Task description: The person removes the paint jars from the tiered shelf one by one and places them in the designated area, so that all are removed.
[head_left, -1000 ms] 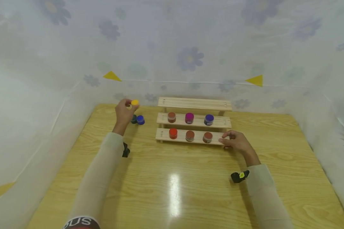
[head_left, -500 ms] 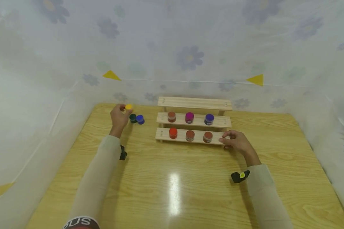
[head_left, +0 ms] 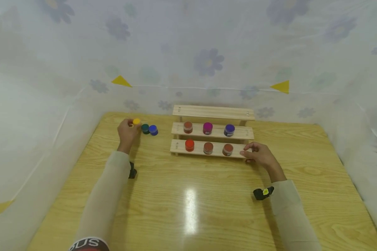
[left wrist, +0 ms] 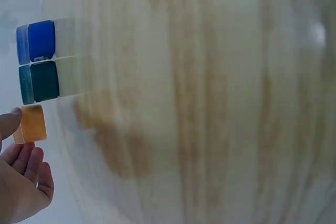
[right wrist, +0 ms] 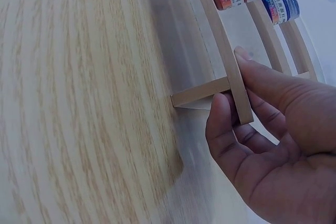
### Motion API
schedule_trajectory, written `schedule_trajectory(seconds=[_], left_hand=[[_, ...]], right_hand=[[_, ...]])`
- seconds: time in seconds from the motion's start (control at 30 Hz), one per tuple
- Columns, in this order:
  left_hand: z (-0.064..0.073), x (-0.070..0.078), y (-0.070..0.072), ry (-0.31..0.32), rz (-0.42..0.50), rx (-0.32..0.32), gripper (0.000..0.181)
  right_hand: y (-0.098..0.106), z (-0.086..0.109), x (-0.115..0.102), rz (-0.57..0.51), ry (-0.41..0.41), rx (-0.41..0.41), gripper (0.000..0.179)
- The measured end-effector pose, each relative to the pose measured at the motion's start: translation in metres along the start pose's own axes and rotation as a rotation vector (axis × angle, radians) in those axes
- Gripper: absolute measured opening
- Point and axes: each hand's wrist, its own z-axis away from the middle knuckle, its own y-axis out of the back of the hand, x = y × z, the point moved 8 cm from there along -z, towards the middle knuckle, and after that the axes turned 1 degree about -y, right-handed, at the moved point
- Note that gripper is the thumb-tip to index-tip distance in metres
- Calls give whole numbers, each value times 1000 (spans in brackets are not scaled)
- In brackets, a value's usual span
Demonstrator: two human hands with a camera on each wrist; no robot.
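Note:
My left hand (head_left: 126, 134) pinches a yellow paint jar (head_left: 136, 122) between thumb and fingers, just left of two other jars. The nearer of these is a dark green paint jar (left wrist: 45, 81); against it stands a blue paint jar (left wrist: 41, 41). Whether the yellow jar touches the table cannot be told. With thumb on top and fingers beneath, my right hand (head_left: 260, 155) grips the right end of the lowest board of a three-step wooden rack (head_left: 213, 112). In the right wrist view, that board's end (right wrist: 240, 98) shows between thumb and fingers.
On the lowest step sit a red jar (head_left: 190, 145) and two brown-topped jars (head_left: 208, 148). The middle step bears a brown-topped jar (head_left: 187, 127), a magenta jar (head_left: 207, 128) and a dark blue jar (head_left: 229, 130). A floral white curtain (head_left: 182, 62) stands behind the wooden table (head_left: 163, 195).
My left hand has carried the yellow jar left and down, from above the green jar to beside it. My right hand has stayed on the rack.

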Motion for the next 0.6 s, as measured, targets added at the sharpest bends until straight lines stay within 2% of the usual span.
schedule_trajectory(seconds=[0.13, 0.6], left_hand=[[1, -12, -4, 48, 5, -30, 42], [7, -22, -7, 26, 21, -18, 39]], right_hand=[[-1, 1, -1, 8, -1, -1, 39], [-1, -1, 2, -2, -11, -11, 41]])
